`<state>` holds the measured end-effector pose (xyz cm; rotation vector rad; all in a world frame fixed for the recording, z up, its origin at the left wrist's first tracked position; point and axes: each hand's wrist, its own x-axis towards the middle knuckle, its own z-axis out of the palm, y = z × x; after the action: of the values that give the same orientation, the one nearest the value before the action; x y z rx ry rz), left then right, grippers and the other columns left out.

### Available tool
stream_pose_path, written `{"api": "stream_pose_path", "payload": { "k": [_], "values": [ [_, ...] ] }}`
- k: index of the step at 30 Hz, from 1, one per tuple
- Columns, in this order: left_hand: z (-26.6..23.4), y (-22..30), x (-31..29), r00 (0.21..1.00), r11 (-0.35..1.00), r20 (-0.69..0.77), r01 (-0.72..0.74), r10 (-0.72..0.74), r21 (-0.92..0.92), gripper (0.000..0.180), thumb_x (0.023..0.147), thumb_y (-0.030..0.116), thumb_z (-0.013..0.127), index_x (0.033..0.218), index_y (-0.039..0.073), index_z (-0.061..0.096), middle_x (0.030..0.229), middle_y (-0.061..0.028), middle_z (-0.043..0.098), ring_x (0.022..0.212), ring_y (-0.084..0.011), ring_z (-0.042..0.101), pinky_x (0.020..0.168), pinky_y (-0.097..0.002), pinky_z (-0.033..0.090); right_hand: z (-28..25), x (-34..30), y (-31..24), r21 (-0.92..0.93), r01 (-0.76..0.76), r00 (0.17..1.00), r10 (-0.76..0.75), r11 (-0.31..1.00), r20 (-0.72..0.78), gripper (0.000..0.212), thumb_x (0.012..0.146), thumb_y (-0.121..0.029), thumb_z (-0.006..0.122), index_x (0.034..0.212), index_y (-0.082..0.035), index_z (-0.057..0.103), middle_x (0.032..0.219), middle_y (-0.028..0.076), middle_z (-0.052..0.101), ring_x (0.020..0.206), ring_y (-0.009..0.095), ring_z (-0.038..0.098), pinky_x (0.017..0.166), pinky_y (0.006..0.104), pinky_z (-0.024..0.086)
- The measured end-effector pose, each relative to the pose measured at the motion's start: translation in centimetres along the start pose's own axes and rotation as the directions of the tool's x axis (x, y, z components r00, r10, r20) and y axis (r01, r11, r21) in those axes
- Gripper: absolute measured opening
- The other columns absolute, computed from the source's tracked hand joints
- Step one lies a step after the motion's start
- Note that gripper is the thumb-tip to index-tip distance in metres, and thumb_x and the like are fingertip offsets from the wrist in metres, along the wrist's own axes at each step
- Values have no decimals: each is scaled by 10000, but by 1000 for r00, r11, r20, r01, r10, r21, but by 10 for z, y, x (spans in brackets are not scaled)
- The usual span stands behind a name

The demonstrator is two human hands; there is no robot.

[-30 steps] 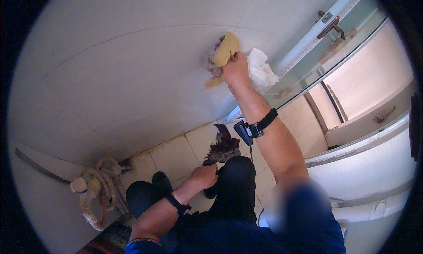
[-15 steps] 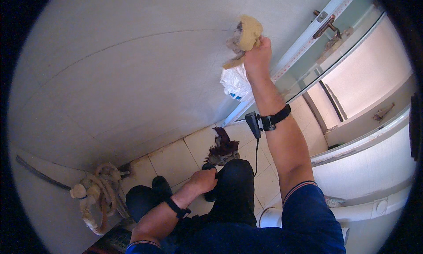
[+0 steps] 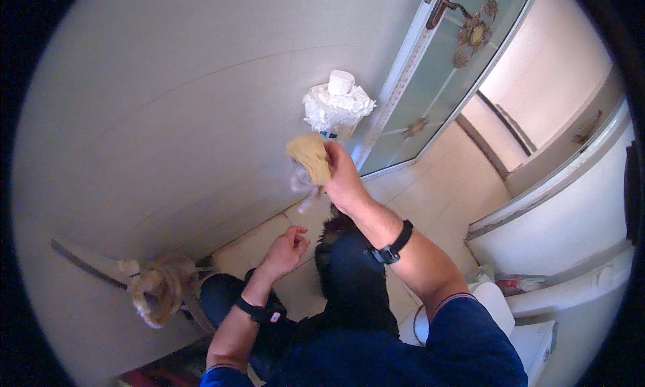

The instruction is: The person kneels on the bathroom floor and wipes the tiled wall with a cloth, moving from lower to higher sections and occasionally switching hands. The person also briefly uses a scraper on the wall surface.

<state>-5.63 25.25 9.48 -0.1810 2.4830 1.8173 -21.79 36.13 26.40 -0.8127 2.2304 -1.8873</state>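
Observation:
My right hand [image 3: 344, 179] grips a yellow-and-grey rag [image 3: 309, 160], its fingers closed on the yellow side. The grey part hangs down, blurred, in front of the wall and below a white plastic wrapping [image 3: 336, 108]. My left hand [image 3: 285, 251] is over the floor between my knees, its fingers loosely bent and apart, with nothing visible in them. A dark, shaggy cloth [image 3: 329, 229] lies on the floor, partly hidden behind my right knee.
A white roll [image 3: 341, 82] sits on the wrapping. To its right stands a glass door [image 3: 430, 84] with a bronze handle [image 3: 440, 9]. Coiled pale hose [image 3: 161, 289] lies at lower left. A white pipe [image 3: 578, 289] runs along the right.
My right hand has brought the rag down and left, away from the upper wall, uncovering the roll. My left hand has moved up and left from my right knee, and its fingers have loosened.

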Motion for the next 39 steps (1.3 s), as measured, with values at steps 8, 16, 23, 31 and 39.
{"api": "stream_pose_path", "payload": {
  "k": [8,16,23,31,39],
  "values": [
    [8,68,-42,983,908,-181,-99,26,-407,759,1049,467,584,1585,39,260,1438,-179,550,1239,-257,578,1004,-413,518,-21,-101,54,-78,-191,979,185,978,-87,252,948,24,585,1200,22,570,1112,155,675,1053,246,660,951,373,516],
    [12,84,-54,964,869,-266,-154,27,-470,649,1036,366,640,1524,45,357,1311,-100,599,1136,-199,619,928,-367,558,1,-151,14,-17,17,974,-13,1000,225,393,981,-51,571,1369,-19,519,1248,166,653,1151,256,634,1012,386,498],
    [-35,121,-89,907,779,-413,-316,81,-541,367,942,-8,527,1291,56,622,1177,-26,677,1068,-138,648,929,-336,552,-15,-156,-4,385,-27,946,-101,922,309,422,1091,-225,463,1478,-57,443,1436,143,557,1265,245,573,912,388,555],
    [-209,237,-207,269,751,-860,-635,434,180,494,879,-25,473,1366,26,541,1245,-72,633,1126,-175,631,984,-369,542,-33,-153,40,279,-248,963,203,928,178,211,1087,-163,512,1231,-41,605,1004,85,723,852,150,676,681,279,527],
    [-407,208,-269,45,902,-998,-431,51,27,372,999,181,575,1346,46,568,1221,-71,652,1082,-211,649,901,-407,566,-33,-149,107,284,-383,915,319,879,247,188,1061,-167,536,1191,-52,609,929,102,706,755,161,662,633,278,509]
  ]
}}
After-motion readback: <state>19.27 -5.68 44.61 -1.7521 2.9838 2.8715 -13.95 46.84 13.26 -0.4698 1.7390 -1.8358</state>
